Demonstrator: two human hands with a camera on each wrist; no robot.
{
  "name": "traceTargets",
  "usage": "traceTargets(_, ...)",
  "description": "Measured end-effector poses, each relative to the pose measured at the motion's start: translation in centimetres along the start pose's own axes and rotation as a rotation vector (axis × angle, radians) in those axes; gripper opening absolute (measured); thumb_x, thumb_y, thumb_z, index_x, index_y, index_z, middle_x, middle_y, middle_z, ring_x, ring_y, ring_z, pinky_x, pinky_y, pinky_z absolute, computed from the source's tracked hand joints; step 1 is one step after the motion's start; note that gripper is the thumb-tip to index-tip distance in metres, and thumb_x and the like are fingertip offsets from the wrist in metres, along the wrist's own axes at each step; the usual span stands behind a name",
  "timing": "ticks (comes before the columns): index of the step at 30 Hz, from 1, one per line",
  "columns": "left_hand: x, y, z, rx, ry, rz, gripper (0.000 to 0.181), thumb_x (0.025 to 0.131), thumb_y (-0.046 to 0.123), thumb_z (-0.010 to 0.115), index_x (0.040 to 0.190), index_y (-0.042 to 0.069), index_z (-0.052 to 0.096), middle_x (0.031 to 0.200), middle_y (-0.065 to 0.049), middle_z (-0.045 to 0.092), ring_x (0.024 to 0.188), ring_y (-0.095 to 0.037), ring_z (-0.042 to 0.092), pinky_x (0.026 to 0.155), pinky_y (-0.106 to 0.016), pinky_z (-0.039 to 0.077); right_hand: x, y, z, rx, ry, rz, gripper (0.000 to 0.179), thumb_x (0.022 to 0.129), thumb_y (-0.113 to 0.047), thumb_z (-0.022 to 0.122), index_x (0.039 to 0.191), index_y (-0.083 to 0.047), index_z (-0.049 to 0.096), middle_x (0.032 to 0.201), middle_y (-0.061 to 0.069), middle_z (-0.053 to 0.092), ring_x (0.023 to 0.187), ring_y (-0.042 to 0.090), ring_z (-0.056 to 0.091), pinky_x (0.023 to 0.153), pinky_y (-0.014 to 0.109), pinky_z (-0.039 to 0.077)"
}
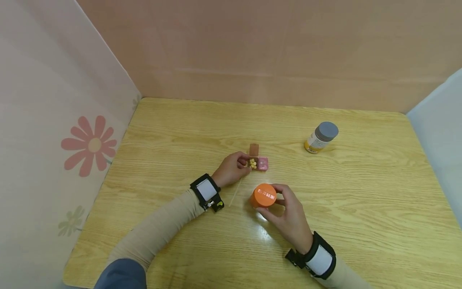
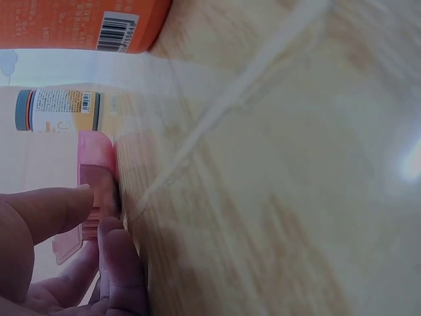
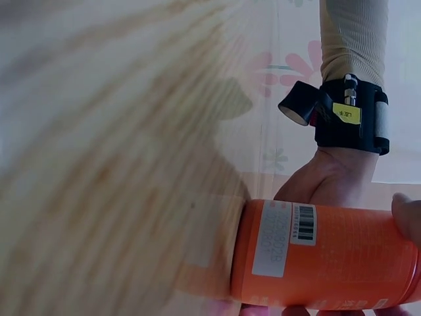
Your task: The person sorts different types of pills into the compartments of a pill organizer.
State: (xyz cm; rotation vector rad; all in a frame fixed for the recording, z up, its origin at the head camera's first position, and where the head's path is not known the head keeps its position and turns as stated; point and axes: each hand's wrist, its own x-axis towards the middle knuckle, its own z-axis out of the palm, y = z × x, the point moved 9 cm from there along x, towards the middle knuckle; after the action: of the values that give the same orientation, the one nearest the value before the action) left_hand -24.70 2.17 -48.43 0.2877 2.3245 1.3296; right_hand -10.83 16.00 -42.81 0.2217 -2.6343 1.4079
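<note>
My left hand (image 1: 232, 170) pinches the near-left end of a small pill box (image 1: 263, 163), thumb on one side and fingers on the other. Yellow tablets (image 1: 252, 163) fill its left compartment, whose brownish lid (image 1: 254, 149) is flipped back. The pink lid (image 2: 97, 150) over the other compartment is down. Close by on the right, an orange bottle (image 1: 265, 195) with its orange cap on stands upright, its base at the table top in the right wrist view. My right hand (image 1: 291, 218) grips this bottle from the right, thumb in front and fingers behind.
Farther back to the right stands a white and yellow bottle (image 1: 315, 143) with a grey cap (image 1: 328, 130). A thin pale strip (image 1: 235, 193) lies on the wooden table (image 1: 173, 132) between the hands. Curtain-like walls border the back and both sides.
</note>
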Motion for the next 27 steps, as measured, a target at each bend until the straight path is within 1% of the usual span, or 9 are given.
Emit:
traceTargets(5, 0.0, -0.1, 0.0, 0.001, 0.002, -0.009, 0.035, 0.094, 0.009, 0.073, 0.127, 0.002, 0.063, 0.11, -0.012, 0.063, 0.098, -0.022, 0.061, 0.085, -0.032, 0.053, 0.1, -0.1, -0.3, -0.021, 0.004, -0.011, 0.067, 0.071, -0.006, 0.093, 0.127, -0.003, 0.056, 0.123, 0.007, 0.064, 0.112, 0.018, 0.061, 0.079, 0.038, 0.061)
traceTargets(9, 0.0, 0.0, 0.0, -0.005, 0.001, 0.003, 0.035, 0.094, 0.009, 0.073, 0.127, 0.001, 0.063, 0.109, -0.012, 0.063, 0.097, -0.023, 0.062, 0.084, -0.031, 0.053, 0.6, 0.3, -1.3, -0.057, 0.024, -0.015, 0.069, 0.071, -0.005, 0.093, 0.128, 0.0, 0.055, 0.124, 0.011, 0.064, 0.112, 0.021, 0.06, 0.078, 0.04, 0.061)
traceTargets(11, 0.0, 0.0, 0.0, -0.004, -0.001, 0.013, 0.035, 0.094, 0.009, 0.073, 0.126, 0.0, 0.063, 0.109, -0.012, 0.063, 0.096, -0.023, 0.062, 0.083, -0.031, 0.053, 0.9, 0.7, -2.1, -0.076, 0.04, -0.007, 0.069, 0.072, -0.004, 0.093, 0.129, 0.001, 0.054, 0.124, 0.013, 0.063, 0.112, 0.022, 0.061, 0.078, 0.042, 0.061)
traceTargets(14, 0.0, 0.1, 0.1, -0.003, -0.006, 0.021, 0.035, 0.095, 0.009, 0.072, 0.127, 0.0, 0.063, 0.109, -0.012, 0.063, 0.096, -0.023, 0.062, 0.083, -0.03, 0.053, 1.5, 1.7, -3.5, -0.102, 0.06, 0.025, 0.068, 0.074, -0.003, 0.091, 0.13, 0.003, 0.054, 0.124, 0.016, 0.063, 0.112, 0.027, 0.062, 0.08, 0.046, 0.06)
traceTargets(18, 0.0, 0.1, 0.2, 0.001, -0.01, 0.014, 0.034, 0.095, 0.01, 0.072, 0.127, 0.001, 0.063, 0.109, -0.011, 0.063, 0.096, -0.022, 0.061, 0.082, -0.031, 0.053, 2.3, 3.2, -5.6, -0.145, 0.08, 0.087, 0.065, 0.08, -0.008, 0.087, 0.133, 0.005, 0.051, 0.127, 0.019, 0.062, 0.114, 0.033, 0.061, 0.083, 0.05, 0.058)
traceTargets(21, 0.1, 0.1, 0.3, 0.009, -0.01, 0.008, 0.034, 0.096, 0.01, 0.071, 0.127, 0.001, 0.063, 0.109, -0.011, 0.062, 0.096, -0.021, 0.061, 0.082, -0.03, 0.053, 2.9, 4.3, -7.1, -0.176, 0.108, 0.12, 0.064, 0.083, -0.01, 0.086, 0.134, 0.006, 0.05, 0.127, 0.02, 0.062, 0.114, 0.036, 0.061, 0.084, 0.049, 0.057)
traceTargets(25, 0.2, 0.0, 0.3, 0.019, -0.009, 0.002, 0.034, 0.096, 0.01, 0.071, 0.128, 0.002, 0.062, 0.109, -0.011, 0.062, 0.096, -0.021, 0.061, 0.082, -0.031, 0.053, 3.7, 5.3, -9.0, -0.222, 0.157, 0.137, 0.064, 0.084, -0.011, 0.085, 0.134, 0.008, 0.049, 0.126, 0.022, 0.062, 0.113, 0.037, 0.062, 0.083, 0.046, 0.055)
traceTargets(27, 0.2, 0.0, 0.3, 0.024, -0.007, 0.0, 0.034, 0.096, 0.01, 0.071, 0.128, 0.002, 0.062, 0.109, -0.01, 0.062, 0.096, -0.021, 0.061, 0.082, -0.03, 0.053, 4.1, 5.7, -9.8, -0.236, 0.175, 0.147, 0.064, 0.084, -0.01, 0.085, 0.134, 0.009, 0.049, 0.127, 0.023, 0.062, 0.113, 0.039, 0.062, 0.084, 0.046, 0.054)
